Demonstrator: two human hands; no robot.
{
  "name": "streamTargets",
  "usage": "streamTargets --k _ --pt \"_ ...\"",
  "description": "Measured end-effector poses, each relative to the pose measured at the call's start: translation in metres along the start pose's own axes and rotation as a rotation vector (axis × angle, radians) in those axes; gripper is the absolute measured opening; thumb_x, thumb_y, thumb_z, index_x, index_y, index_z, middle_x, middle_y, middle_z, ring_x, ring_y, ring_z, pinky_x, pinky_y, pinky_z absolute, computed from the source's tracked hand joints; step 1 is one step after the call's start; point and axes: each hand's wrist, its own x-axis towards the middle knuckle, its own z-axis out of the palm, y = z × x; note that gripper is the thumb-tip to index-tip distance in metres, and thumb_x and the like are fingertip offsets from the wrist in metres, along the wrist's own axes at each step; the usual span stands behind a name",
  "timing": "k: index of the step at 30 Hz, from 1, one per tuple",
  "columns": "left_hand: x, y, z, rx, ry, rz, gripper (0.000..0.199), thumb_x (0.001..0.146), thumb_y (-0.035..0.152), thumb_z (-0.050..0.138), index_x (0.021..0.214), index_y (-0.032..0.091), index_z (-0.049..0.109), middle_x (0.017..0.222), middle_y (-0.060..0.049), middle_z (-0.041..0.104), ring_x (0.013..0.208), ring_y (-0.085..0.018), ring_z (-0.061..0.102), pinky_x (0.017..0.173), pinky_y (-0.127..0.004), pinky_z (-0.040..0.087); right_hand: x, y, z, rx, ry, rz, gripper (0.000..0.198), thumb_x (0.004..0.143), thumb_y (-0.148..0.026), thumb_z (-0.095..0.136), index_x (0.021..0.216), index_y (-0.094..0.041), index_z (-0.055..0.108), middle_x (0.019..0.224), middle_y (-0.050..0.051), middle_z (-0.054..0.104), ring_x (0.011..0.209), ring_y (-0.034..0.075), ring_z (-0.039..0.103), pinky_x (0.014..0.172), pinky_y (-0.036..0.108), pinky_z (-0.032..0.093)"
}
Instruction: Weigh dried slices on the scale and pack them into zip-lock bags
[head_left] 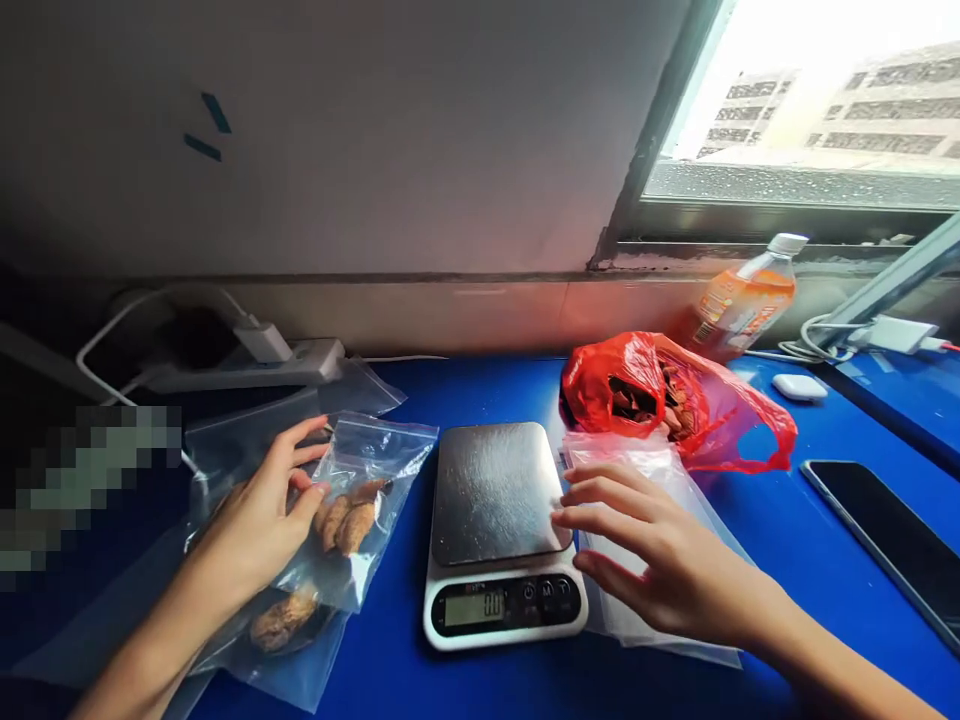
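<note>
A white kitchen scale (501, 495) with a steel top stands in the middle, its display (474, 608) reading 0.0. At its left, my left hand (262, 515) has its fingers apart at the edge of a clear zip bag (382, 450) holding several brown, wrinkled, nut-like pieces (351, 522). Another clear bag with a similar brown piece (283, 620) lies partly under it. Over a stack of flat clear bags (675, 640), my right hand (652, 555) is spread, fingertips by the scale's right edge, holding nothing.
Behind the stack sits a red plastic bag (611, 365) with brown pieces (679, 400) inside. An orange drink bottle (754, 290) leans at the wall. A phone (892, 540) and white case (799, 387) lie right; a power strip (315, 362) with cables is back left.
</note>
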Motion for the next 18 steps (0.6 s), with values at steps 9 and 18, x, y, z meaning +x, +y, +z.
streamTargets --k 9,18 --pt "-0.007 0.005 -0.002 -0.093 -0.043 0.041 0.049 0.084 0.023 0.045 0.133 0.022 0.039 0.101 -0.005 0.061 0.096 -0.023 0.066 0.087 -0.040 0.053 -0.001 0.021 0.010 -0.028 0.166 -0.044 0.020 0.088 -0.010 0.058 0.107 -0.016 0.061 0.088 0.007 0.066 0.087 0.017 0.058 0.073 0.032 0.052" --pt "-0.023 0.025 -0.030 -0.218 0.232 0.374 0.048 0.075 0.008 0.048 0.120 0.022 0.052 0.105 -0.004 0.059 0.083 -0.015 0.062 0.076 -0.028 0.054 0.060 -0.036 0.021 0.049 0.285 -0.096 0.020 0.091 -0.018 0.053 0.110 -0.016 0.060 0.089 0.007 0.068 0.082 0.018 0.060 0.073 0.034 0.048"
